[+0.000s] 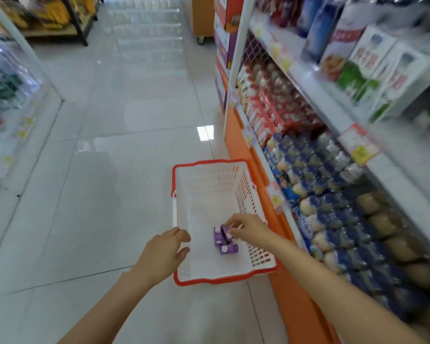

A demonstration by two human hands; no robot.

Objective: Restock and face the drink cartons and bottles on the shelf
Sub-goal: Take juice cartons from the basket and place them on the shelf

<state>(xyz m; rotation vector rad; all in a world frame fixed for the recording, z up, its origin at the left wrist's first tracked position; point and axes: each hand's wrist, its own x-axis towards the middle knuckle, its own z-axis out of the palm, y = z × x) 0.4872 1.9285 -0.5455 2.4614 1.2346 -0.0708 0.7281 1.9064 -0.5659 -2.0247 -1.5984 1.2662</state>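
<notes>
A white shopping basket [184, 274] with a red rim stands on the floor beside the shelf unit. Inside it lie three small purple drink cartons [225, 240]. My right hand [248, 227] reaches into the basket and pinches the upper purple carton. My left hand [163, 252] hovers at the basket's left rim with fingers loosely spread and holds nothing. On the right, the shelves carry blue-capped bottles [315, 175] in shrink-wrapped packs, red cartons [271, 105] and tall white milk cartons [372, 65].
The orange shelf base [278, 234] runs right next to the basket. Another shelf unit [13, 105] lines the left side of the aisle. Glossy tiled floor [124, 145] stretches ahead. Price tags [359, 145] hang off the shelf edges.
</notes>
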